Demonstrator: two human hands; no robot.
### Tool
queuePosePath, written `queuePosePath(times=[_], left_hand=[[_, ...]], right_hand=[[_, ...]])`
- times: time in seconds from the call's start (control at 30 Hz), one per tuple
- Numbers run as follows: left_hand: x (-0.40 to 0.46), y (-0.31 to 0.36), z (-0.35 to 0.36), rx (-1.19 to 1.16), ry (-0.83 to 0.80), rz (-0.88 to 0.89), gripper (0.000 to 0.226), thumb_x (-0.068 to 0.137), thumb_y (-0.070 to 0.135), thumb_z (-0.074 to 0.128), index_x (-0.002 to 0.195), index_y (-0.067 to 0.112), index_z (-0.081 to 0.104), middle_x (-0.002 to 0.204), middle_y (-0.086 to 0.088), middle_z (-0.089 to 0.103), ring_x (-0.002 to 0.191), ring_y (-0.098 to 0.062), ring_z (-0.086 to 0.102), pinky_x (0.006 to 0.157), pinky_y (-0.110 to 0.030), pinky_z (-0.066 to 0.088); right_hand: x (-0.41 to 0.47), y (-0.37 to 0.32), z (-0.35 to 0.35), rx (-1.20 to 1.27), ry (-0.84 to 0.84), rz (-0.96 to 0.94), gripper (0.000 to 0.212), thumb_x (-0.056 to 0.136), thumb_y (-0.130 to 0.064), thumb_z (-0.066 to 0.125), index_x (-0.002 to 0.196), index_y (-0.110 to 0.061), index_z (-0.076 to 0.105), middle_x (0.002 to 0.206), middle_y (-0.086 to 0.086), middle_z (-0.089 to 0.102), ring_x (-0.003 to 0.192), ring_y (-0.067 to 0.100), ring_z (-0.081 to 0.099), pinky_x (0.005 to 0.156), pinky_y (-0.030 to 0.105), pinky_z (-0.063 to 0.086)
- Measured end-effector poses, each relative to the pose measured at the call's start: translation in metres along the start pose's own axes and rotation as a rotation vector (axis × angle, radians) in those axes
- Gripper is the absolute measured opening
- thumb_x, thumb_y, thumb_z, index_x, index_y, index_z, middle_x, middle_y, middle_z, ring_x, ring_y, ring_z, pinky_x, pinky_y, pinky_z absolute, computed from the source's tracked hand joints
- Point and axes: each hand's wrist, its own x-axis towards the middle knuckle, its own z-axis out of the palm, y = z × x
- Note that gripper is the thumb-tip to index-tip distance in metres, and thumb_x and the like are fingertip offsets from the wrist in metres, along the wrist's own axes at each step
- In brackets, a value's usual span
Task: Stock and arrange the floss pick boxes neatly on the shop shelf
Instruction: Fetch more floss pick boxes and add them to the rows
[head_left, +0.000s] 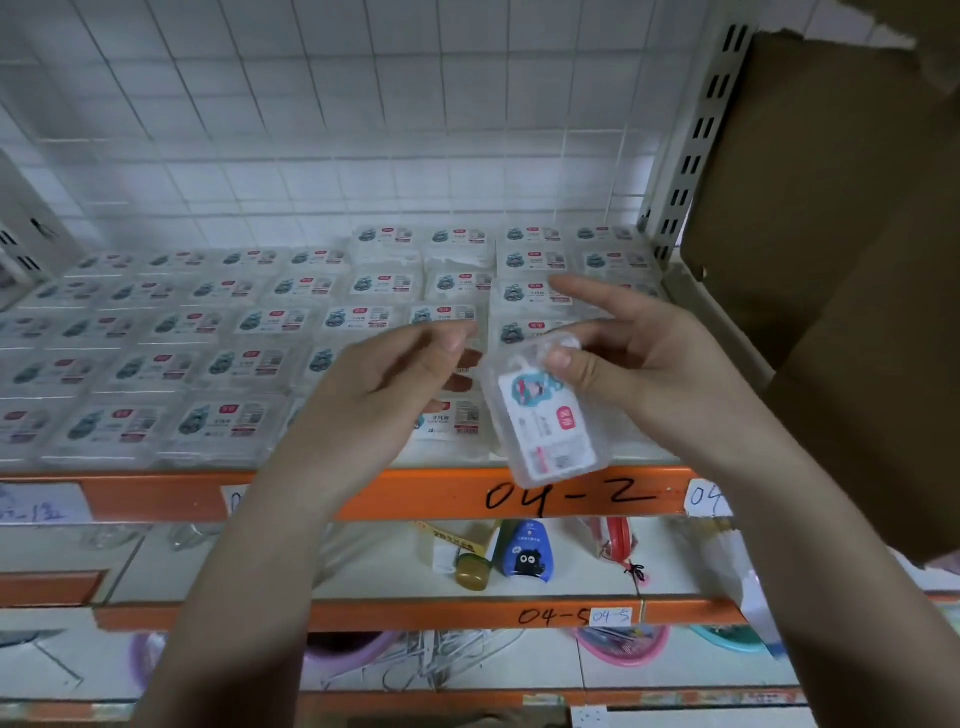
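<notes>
Box (545, 415) between both hands, tilted

Both forearms raised. R hand (639, 364) pinches box (545, 415) w/ thumb, index straight. L hand (395, 379) loosely curled beside it, holding nothing.

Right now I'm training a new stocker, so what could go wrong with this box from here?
The right hand pinches the clear plastic floss pick box only at its top corner, tilted over the orange shelf edge; it could slip and drop. The left hand holds nothing. Setting it down carelessly may nudge the neat shelf rows.
</notes>
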Motion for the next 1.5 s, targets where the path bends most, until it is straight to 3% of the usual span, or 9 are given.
queuePosePath(times=[0.2, 0.33, 0.4, 0.6, 0.93, 1.03, 1.17, 1.33, 1.5], left_hand=[[0.002, 0.020, -0.001, 0.081, -0.177, 0.055, 0.028, 0.065, 0.052, 0.063, 0.090, 0.041, 0.067, 0.086, 0.027, 0.069, 0.085, 0.010, 0.063, 0.069, -0.006, 0.047], [0.001, 0.013, 0.004, 0.018, -0.174, 0.037, 0.021, 0.072, 0.037, 0.064, 0.092, 0.032, 0.071, 0.087, 0.018, 0.072, 0.085, 0.003, 0.066, 0.077, -0.012, 0.050], [0.002, 0.006, 0.006, -0.013, -0.087, 0.004, 0.009, 0.079, 0.035, 0.063, 0.084, 0.034, 0.071, 0.081, 0.014, 0.072, 0.081, -0.002, 0.068, 0.081, -0.019, 0.052], [0.007, -0.016, 0.009, -0.062, 0.146, -0.144, 0.029, 0.088, 0.033, 0.058, 0.066, 0.019, 0.070, 0.075, -0.002, 0.072, 0.077, -0.007, 0.070, 0.086, -0.035, 0.053], [0.014, -0.016, 0.027, 0.225, 0.135, -0.112, 0.035, 0.092, 0.035, 0.051, 0.076, 0.009, 0.068, 0.070, -0.007, 0.067, 0.069, -0.021, 0.068, 0.072, -0.035, 0.050], [0.018, -0.018, 0.040, 0.361, 0.163, -0.045, 0.036, 0.094, 0.032, 0.048, 0.082, 0.004, 0.068, 0.071, -0.012, 0.066, 0.067, -0.027, 0.062, 0.056, -0.025, 0.042], [0.022, -0.022, 0.058, 0.496, 0.271, 0.016, 0.030, 0.093, 0.030, 0.048, 0.109, 0.013, 0.066, 0.089, -0.007, 0.068, 0.076, -0.024, 0.062, 0.070, -0.035, 0.051], [0.019, -0.022, 0.066, 0.565, 0.352, 0.100, 0.028, 0.094, 0.024, 0.044, 0.108, 0.011, 0.064, 0.089, -0.011, 0.065, 0.077, -0.029, 0.060, 0.070, -0.042, 0.051], [0.010, -0.025, 0.037, 0.595, 0.347, 0.204, 0.026, 0.093, 0.015, 0.048, 0.112, 0.011, 0.065, 0.095, -0.009, 0.065, 0.078, -0.022, 0.061, 0.070, -0.029, 0.047]], right_hand=[[0.013, -0.009, 0.002, -0.142, -0.135, -0.101, 0.057, 0.061, -0.033, 0.069, 0.115, -0.026, 0.052, 0.097, 0.006, 0.061, 0.078, 0.016, 0.066, 0.068, 0.034, 0.056], [0.016, 0.001, 0.007, -0.228, -0.101, -0.115, 0.039, 0.069, -0.035, 0.068, 0.105, -0.030, 0.055, 0.091, -0.001, 0.062, 0.082, 0.009, 0.064, 0.072, 0.031, 0.055], [0.014, 0.010, 0.002, -0.424, 0.003, -0.154, 0.031, 0.080, -0.033, 0.065, 0.110, -0.028, 0.059, 0.098, -0.008, 0.064, 0.088, 0.001, 0.061, 0.080, 0.016, 0.050], [-0.012, 0.034, -0.025, -0.834, 0.122, -0.163, 0.046, 0.078, -0.041, 0.061, 0.121, -0.022, 0.060, 0.115, -0.014, 0.055, 0.105, -0.005, 0.045, 0.088, 0.002, 0.029], [-0.027, 0.059, -0.038, -0.871, 0.079, -0.127, 0.039, 0.079, -0.020, 0.070, 0.117, -0.018, 0.064, 0.127, -0.005, 0.056, 0.123, 0.013, 0.049, 0.106, 0.024, 0.031], [-0.028, 0.060, -0.041, -0.820, 0.077, -0.129, 0.038, 0.079, -0.019, 0.070, 0.117, -0.019, 0.064, 0.121, -0.017, 0.050, 0.121, 0.005, 0.046, 0.104, 0.010, 0.026], [-0.028, 0.060, -0.043, -0.805, 0.060, -0.129, 0.039, 0.079, -0.020, 0.070, 0.118, -0.020, 0.064, 0.120, -0.018, 0.051, 0.119, 0.000, 0.044, 0.102, 0.004, 0.022], [-0.026, 0.049, -0.044, -0.823, 0.028, -0.142, 0.036, 0.080, -0.024, 0.069, 0.116, -0.019, 0.065, 0.117, -0.011, 0.060, 0.109, -0.005, 0.047, 0.096, 0.001, 0.030], [-0.005, 0.027, -0.029, -0.966, 0.013, -0.319, 0.029, 0.083, -0.023, 0.065, 0.110, -0.012, 0.068, 0.114, 0.005, 0.066, 0.103, 0.022, 0.063, 0.094, 0.033, 0.045]])
